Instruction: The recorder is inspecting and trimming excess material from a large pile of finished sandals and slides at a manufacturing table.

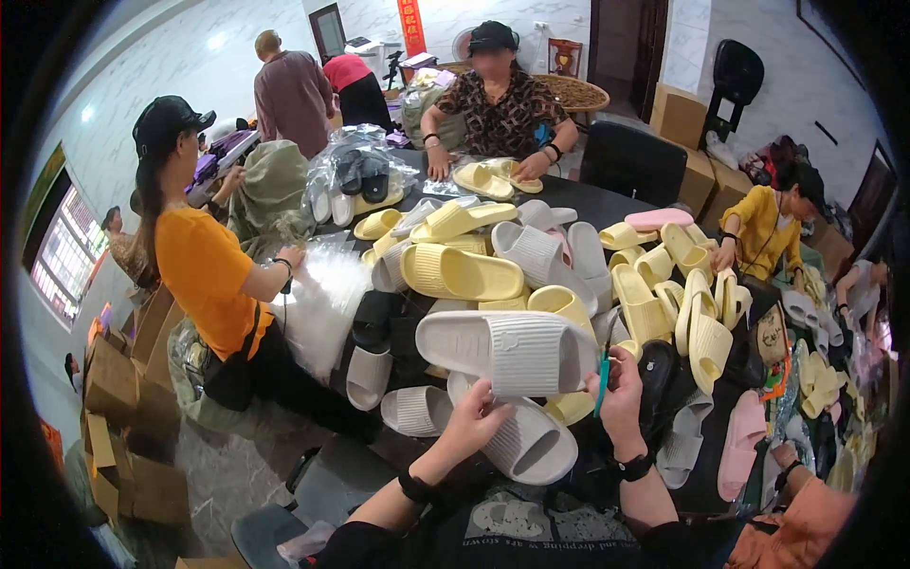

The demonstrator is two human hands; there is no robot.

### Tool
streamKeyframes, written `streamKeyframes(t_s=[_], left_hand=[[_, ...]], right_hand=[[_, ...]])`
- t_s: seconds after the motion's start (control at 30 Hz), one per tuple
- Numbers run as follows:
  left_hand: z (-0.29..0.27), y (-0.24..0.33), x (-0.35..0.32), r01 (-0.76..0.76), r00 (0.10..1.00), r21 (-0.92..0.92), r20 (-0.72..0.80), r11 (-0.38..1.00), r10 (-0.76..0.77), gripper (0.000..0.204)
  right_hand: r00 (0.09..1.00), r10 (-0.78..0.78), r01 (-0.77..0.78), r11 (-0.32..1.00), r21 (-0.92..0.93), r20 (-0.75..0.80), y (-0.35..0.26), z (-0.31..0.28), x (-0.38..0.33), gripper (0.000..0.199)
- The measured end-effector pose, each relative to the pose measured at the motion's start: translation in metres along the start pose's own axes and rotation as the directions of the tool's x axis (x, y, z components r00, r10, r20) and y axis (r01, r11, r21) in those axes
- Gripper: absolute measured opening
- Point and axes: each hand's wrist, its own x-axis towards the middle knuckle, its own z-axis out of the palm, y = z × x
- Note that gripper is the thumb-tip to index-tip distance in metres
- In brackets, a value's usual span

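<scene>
Grey ribbed slide sandal [507, 351] held up between two hands over a black table [607, 204] heaped with sandals.

Left hand [477, 417] has its fingers curled under the sandal's lower edge, thumb up against the sole. Right hand [618, 384] grips the sandal's right end while pinching a small teal tool [602, 379] upright between thumb and fingers. Just beneath lies a second grey sandal [531, 441]. Beyond it, a pile of pale yellow sandals [460, 272] and more grey ones covers the table. Three other people work around it: one in an orange shirt [204, 275] at the left, one in a patterned blouse [500, 114] at the far side, one in yellow [763, 228] at the right.
</scene>
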Motion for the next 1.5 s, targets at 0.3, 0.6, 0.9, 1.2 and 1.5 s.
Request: streamKeyframes(t_s=[0.3, 0.6, 0.9, 1.2, 1.5], left_hand=[[-0.002, 0.024, 0.019, -0.361, 0.927, 0.817, 0.263, 0.45, 0.266, 0.046], [-0.018, -0.015, 0.021, -0.592, 0.794, 0.806, 0.583, 0.002, 0.169, 0.037], [-0.056, -0.086, 0.01, -0.115, 0.928, 0.95, -0.001, 0.291, 0.371, 0.061], [-0.07, -0.132, 0.01, 0.145, 0.97, 0.736, -0.236, 0.662, 0.05, 0.055], [-0.082, -0.147, 0.017, 0.025, 0.983, 0.751, -0.137, 0.66, 0.118, 0.058]], right_hand=[[0.967, -0.077, 0.065, 0.996, -0.057, -0.243, -0.018, -0.05, 0.003, 0.044], [0.977, -0.123, 0.075, 0.962, -0.261, -0.173, -0.038, -0.096, 0.003, 0.047], [0.997, -0.08, 0.07, 0.956, -0.284, -0.023, 0.021, -0.078, 0.005, 0.042], [0.997, -0.004, 0.027, 0.958, -0.287, 0.079, 0.037, -0.05, 0.014, 0.04], [0.979, 0.169, -0.135, 0.956, -0.26, 0.115, 0.034, -0.035, 0.018, 0.037]])
